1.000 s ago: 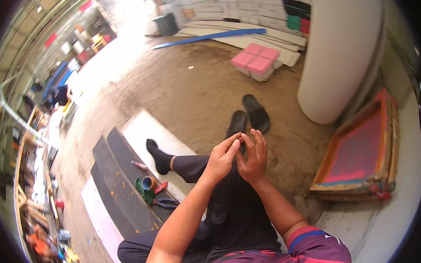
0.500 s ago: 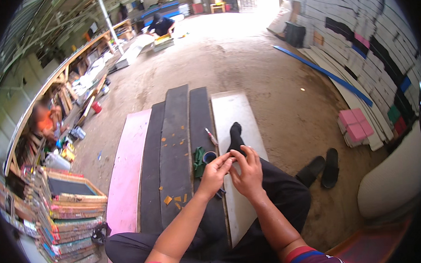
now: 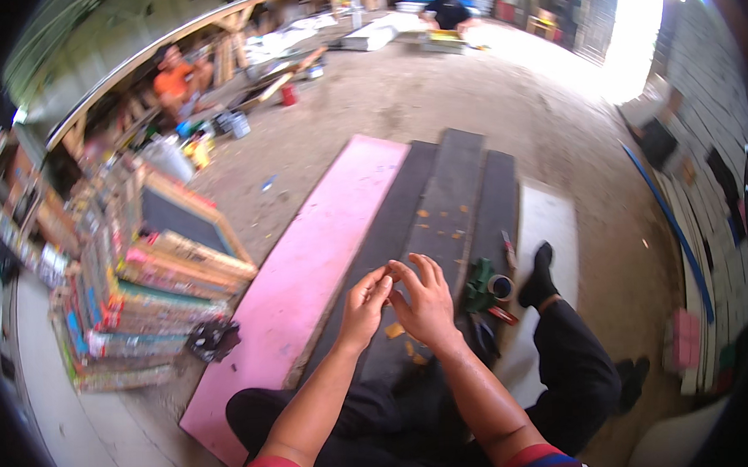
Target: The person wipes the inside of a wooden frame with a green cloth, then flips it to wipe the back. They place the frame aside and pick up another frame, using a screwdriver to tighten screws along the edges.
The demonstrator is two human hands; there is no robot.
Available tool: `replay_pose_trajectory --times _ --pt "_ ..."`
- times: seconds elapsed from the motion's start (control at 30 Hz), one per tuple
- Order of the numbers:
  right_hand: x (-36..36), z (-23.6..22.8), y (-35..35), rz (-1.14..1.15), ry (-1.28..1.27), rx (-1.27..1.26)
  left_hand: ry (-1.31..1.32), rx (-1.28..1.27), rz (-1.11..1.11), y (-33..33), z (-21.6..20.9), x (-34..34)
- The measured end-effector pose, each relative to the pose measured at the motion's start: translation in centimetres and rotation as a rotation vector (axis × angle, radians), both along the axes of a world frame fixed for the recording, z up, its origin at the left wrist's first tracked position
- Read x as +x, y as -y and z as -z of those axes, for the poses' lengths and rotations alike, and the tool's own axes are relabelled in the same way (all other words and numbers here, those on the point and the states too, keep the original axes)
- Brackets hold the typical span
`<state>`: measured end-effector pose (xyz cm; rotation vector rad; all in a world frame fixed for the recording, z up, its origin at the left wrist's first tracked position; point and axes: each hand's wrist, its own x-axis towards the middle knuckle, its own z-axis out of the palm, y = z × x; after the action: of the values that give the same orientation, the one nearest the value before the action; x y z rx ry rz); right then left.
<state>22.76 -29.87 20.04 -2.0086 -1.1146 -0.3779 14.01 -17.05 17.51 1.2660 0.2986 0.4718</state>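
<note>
My left hand point(image 3: 363, 308) and my right hand point(image 3: 427, 308) meet at the fingertips above the dark boards point(image 3: 443, 179). The fingers of both are pinched together; whatever lies between them is too small to make out. Small orange-brown scraps point(image 3: 394, 330) are scattered on the boards beneath and beyond my hands. To the right of my right hand lie a crumpled green cloth point(image 3: 480, 289), a roll of tape point(image 3: 501, 288) and a slim pen-like item point(image 3: 508, 247). A red-handled item point(image 3: 503, 315) rests close to the tape.
A pink board point(image 3: 339, 210) lies left of the dark ones, a white board point(image 3: 551, 224) right, under my socked foot point(image 3: 539, 280). Wooden frames point(image 3: 182, 277) are stacked at left. One person in orange point(image 3: 176, 81) sits far left; another in dark clothes point(image 3: 447, 11) is at the back.
The view has turned left, so the boards and tape appear farther right. My hands stay together at the fingertips, now over the dark boards instead of beside my foot.
</note>
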Motion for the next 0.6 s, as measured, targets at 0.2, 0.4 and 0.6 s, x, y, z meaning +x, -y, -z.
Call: replay_pose_trajectory --times 0.2,0.4,0.6 --pt "-3.8 0.4 -11.8 -0.246 0.012 -0.121 0.060 -0.056 -0.276 -10.1 2.6 -6.1" --pt "-7.6 2.4 -23.2 -0.507 0.028 -0.186 0.113 0.087 -0.761 -20.3 7.8 -12.2" --pt "-10.9 4.6 -33.0 -0.722 -0.143 -0.212 0.154 0.071 -0.923 -26.2 11.0 -17.1"
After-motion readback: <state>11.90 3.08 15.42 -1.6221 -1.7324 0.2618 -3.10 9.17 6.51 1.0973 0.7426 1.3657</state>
